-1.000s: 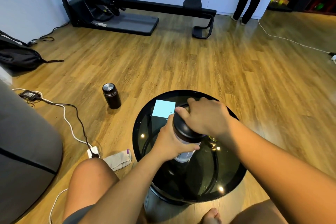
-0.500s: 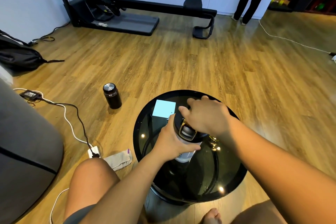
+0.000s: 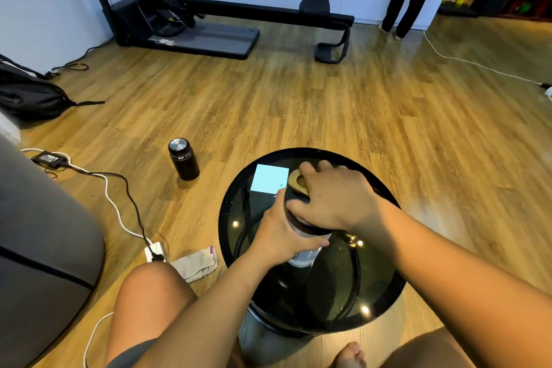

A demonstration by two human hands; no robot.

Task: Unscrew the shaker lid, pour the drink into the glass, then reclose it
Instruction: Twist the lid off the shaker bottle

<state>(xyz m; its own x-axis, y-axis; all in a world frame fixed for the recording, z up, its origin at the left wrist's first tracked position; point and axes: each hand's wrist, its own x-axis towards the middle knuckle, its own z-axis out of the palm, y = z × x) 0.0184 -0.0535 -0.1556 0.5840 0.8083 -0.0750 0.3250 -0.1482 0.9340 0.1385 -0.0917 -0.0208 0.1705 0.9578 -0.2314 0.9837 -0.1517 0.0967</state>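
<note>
White shaker [image 3: 301,257] upright on table; dark lid [image 3: 294,218] on.

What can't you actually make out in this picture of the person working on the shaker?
- Head view: the right hand covers most of the shaker lid, so its thread is unseen.
- The left hand wraps the shaker, hiding the drink level.
- The glass is hidden behind the right hand.

Dark flask [image 3: 184,159] upright on my wood floor [image 3: 298,98], pale blue paper square [image 3: 270,178] on my round black glass table [image 3: 236,218], folded cloth [image 3: 195,266] beside a power strip [image 3: 154,251], black backpack [image 3: 30,97] at my left, black exercise machine [image 3: 209,18] by the wall, someone's dark-trousered legs [image 3: 409,0] beyond.
</note>
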